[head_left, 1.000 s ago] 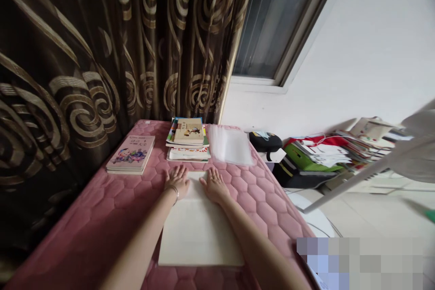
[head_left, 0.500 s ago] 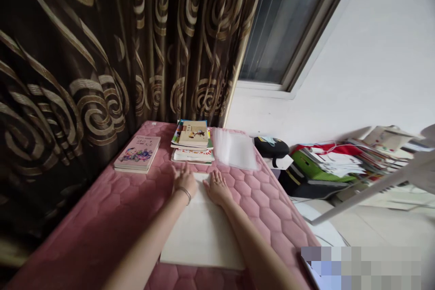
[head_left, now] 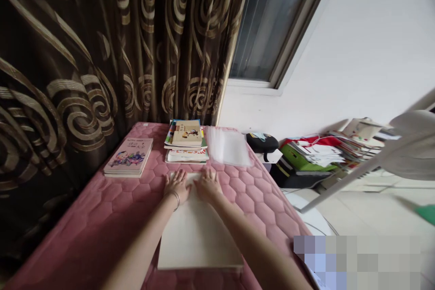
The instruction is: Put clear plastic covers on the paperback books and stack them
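A pale, blank-looking book or stack of paper (head_left: 199, 240) lies on the pink quilted mattress (head_left: 132, 217) before me. My left hand (head_left: 178, 186) rests flat on its far left corner, fingers spread, with a bracelet on the wrist. On the far right corner lies my right hand (head_left: 207, 185), also flat with fingers stretched and slightly blurred. Both forearms reach along the sides of the pale sheets. Just beyond my hands sits a stack of books (head_left: 186, 138). Clear plastic sleeves (head_left: 231, 147) lie to the right of that stack.
Books with a pink cover (head_left: 128, 157) lie at the mattress's left edge, beside a brown patterned curtain (head_left: 176, 45). Past the right edge are a black case (head_left: 261, 142), piled papers (head_left: 316, 152) and a white standing fan (head_left: 346, 179).
My left hand has settled onto the far left corner of the pale sheets, and my right hand has shifted slightly left. The whole view has turned a little to the right.
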A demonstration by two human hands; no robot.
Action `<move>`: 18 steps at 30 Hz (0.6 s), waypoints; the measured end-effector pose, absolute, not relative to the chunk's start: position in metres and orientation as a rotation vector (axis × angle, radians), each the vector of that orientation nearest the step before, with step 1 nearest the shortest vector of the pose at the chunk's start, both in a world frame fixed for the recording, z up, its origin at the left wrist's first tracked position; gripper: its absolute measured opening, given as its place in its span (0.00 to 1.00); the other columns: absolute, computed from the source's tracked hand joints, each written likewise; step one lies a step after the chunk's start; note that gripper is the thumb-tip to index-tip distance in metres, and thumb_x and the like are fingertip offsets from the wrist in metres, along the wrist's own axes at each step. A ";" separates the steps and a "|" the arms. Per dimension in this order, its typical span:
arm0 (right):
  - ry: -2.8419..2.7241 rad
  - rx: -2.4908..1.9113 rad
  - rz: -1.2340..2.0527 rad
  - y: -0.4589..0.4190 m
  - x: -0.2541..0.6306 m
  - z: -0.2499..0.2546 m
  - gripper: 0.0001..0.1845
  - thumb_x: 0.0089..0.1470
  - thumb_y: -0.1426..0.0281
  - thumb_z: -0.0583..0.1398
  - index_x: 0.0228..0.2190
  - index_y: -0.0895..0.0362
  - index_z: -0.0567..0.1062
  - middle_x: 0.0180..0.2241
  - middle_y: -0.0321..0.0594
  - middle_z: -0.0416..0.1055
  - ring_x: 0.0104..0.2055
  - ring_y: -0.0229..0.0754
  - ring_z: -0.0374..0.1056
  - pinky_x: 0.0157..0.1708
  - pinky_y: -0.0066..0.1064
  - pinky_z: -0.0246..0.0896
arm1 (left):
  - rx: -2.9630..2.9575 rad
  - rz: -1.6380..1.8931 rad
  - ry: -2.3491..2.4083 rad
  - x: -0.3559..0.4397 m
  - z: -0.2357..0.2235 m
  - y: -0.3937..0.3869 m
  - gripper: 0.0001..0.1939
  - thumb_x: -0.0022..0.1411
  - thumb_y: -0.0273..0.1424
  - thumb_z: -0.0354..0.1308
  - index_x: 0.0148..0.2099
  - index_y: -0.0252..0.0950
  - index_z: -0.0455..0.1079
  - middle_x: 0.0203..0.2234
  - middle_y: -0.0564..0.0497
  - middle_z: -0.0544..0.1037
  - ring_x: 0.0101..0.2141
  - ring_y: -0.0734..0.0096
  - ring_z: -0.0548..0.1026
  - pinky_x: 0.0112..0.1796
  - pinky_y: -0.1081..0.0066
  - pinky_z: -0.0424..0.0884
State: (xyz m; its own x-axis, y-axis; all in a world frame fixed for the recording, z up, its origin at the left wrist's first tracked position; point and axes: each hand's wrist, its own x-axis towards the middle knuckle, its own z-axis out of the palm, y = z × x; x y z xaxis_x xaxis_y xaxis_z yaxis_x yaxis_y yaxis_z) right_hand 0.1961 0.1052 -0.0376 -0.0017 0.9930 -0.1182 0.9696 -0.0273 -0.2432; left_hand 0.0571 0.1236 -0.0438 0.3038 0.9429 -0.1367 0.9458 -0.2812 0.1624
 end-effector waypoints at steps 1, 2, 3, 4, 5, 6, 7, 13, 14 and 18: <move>-2.171 -2.086 0.423 0.106 0.187 -0.036 0.33 0.63 0.59 0.42 0.63 0.66 0.50 0.66 0.52 0.40 0.68 0.49 0.31 0.63 0.48 0.26 | 2.367 -0.045 1.732 0.058 -0.044 0.123 0.31 0.64 0.41 0.37 0.67 0.42 0.46 0.67 0.51 0.42 0.65 0.55 0.40 0.59 0.39 0.35; -2.222 -2.000 0.477 0.108 0.178 -0.035 0.32 0.63 0.58 0.40 0.63 0.62 0.49 0.66 0.48 0.41 0.68 0.46 0.32 0.63 0.46 0.29 | 2.377 -0.074 1.725 0.058 -0.044 0.122 0.30 0.63 0.41 0.39 0.67 0.43 0.47 0.67 0.51 0.42 0.65 0.54 0.39 0.59 0.39 0.35; -2.254 -1.911 0.545 0.108 0.171 -0.034 0.32 0.64 0.58 0.39 0.63 0.61 0.48 0.66 0.46 0.41 0.68 0.45 0.32 0.63 0.45 0.31 | 2.382 -0.102 1.721 0.058 -0.044 0.122 0.30 0.63 0.40 0.40 0.67 0.44 0.47 0.67 0.51 0.42 0.65 0.53 0.38 0.58 0.39 0.35; -2.267 -1.846 0.605 0.109 0.166 -0.035 0.32 0.64 0.57 0.37 0.63 0.61 0.47 0.66 0.45 0.40 0.68 0.44 0.32 0.63 0.45 0.32 | 2.381 -0.121 1.722 0.058 -0.045 0.122 0.30 0.63 0.39 0.41 0.67 0.44 0.47 0.67 0.51 0.41 0.65 0.52 0.37 0.58 0.39 0.35; -2.264 -1.808 0.650 0.109 0.164 -0.035 0.34 0.64 0.57 0.36 0.64 0.62 0.46 0.66 0.46 0.39 0.68 0.44 0.32 0.63 0.45 0.32 | 2.375 -0.123 1.729 0.058 -0.045 0.122 0.30 0.63 0.38 0.41 0.67 0.44 0.46 0.67 0.51 0.41 0.65 0.52 0.36 0.59 0.39 0.34; -2.251 -1.803 0.670 0.108 0.165 -0.036 0.35 0.63 0.56 0.36 0.64 0.65 0.45 0.66 0.48 0.38 0.68 0.45 0.31 0.64 0.45 0.31 | 2.365 -0.112 1.740 0.057 -0.045 0.122 0.30 0.64 0.37 0.39 0.67 0.43 0.45 0.67 0.52 0.42 0.65 0.53 0.37 0.59 0.39 0.34; -2.235 -1.831 0.662 0.107 0.168 -0.037 0.36 0.63 0.55 0.36 0.63 0.67 0.45 0.66 0.50 0.37 0.68 0.46 0.30 0.64 0.44 0.30 | 2.355 -0.096 1.749 0.057 -0.045 0.123 0.29 0.64 0.37 0.37 0.67 0.43 0.44 0.67 0.52 0.42 0.65 0.54 0.37 0.59 0.39 0.34; -2.126 -2.077 0.515 0.098 0.209 -0.043 0.39 0.62 0.54 0.38 0.63 0.73 0.43 0.66 0.55 0.34 0.68 0.48 0.29 0.64 0.41 0.28 | 2.302 -0.018 1.781 0.060 -0.047 0.126 0.32 0.63 0.45 0.36 0.67 0.42 0.45 0.67 0.52 0.43 0.65 0.56 0.41 0.58 0.37 0.31; -2.108 -2.103 0.505 0.097 0.215 -0.043 0.39 0.62 0.54 0.38 0.63 0.73 0.43 0.66 0.54 0.35 0.68 0.48 0.29 0.64 0.41 0.28 | 2.293 -0.013 1.788 0.059 -0.047 0.126 0.33 0.63 0.46 0.37 0.67 0.41 0.44 0.67 0.52 0.43 0.65 0.55 0.41 0.58 0.36 0.31; -2.063 -2.177 0.495 0.097 0.229 -0.044 0.40 0.62 0.54 0.37 0.63 0.72 0.43 0.66 0.52 0.34 0.68 0.47 0.27 0.64 0.41 0.28 | 2.246 -0.026 1.859 0.045 -0.044 0.125 0.33 0.62 0.46 0.36 0.67 0.42 0.44 0.66 0.52 0.43 0.65 0.56 0.41 0.58 0.37 0.31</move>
